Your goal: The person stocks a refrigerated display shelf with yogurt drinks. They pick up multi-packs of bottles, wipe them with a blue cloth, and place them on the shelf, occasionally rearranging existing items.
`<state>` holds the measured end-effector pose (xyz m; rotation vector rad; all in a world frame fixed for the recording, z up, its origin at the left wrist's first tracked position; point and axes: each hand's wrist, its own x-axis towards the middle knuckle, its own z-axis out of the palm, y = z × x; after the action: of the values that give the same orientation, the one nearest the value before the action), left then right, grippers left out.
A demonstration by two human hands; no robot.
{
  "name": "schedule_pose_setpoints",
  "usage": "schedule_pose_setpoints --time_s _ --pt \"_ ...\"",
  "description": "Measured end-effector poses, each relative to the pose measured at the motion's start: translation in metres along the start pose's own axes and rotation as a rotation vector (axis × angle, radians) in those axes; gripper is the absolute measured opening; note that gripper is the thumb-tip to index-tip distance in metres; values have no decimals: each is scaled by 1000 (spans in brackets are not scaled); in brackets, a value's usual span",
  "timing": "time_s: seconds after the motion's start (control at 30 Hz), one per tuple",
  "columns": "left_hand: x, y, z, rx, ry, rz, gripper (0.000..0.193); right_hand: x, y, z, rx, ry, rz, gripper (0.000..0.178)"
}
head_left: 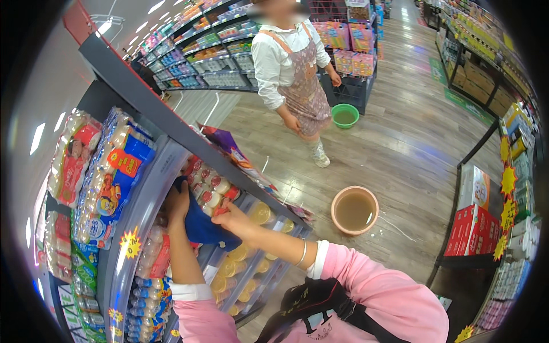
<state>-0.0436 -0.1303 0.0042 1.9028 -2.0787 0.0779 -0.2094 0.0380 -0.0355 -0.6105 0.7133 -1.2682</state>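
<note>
My left hand (178, 201) reaches into the grey shelf unit, its fingers partly hidden, closed on a dark blue cloth (205, 224). The cloth spreads from that hand across the shelf and under my right hand (231, 222). My right hand's fingers are pinched together beside a pack of small red-capped bottles (211, 182). Something red shows at those fingertips, but what they pinch is partly hidden. Below the cloth, gold-lidded cups (226, 281) stand in rows behind clear shelf fronts.
Large shrink-wrapped bottle packs (114, 177) sit on the unit's outer left side. A pink bucket of murky water (354, 211) stands on the wooden floor, a green basin (345, 116) farther off. A person in an apron (303, 97) stands ahead. Stocked shelving (492, 251) lines the right.
</note>
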Motion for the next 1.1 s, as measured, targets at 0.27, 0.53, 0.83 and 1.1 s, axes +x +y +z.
schedule_pose_setpoints --time_s 0.27,0.53,0.83,1.1 --pt "-4 -6 0 -38 15 -5 71 -10 2 6 -75 39 -2 95" --pt "-12 18 -26 -114 -201 -28 74 7 22 3 -117 95 -37 95" --pt "-12 16 -19 -141 -126 7 68 7 25 3 -145 120 -35 92" --pt "-19 27 -27 -106 -54 18 63 29 43 -1 -144 110 -127 94"
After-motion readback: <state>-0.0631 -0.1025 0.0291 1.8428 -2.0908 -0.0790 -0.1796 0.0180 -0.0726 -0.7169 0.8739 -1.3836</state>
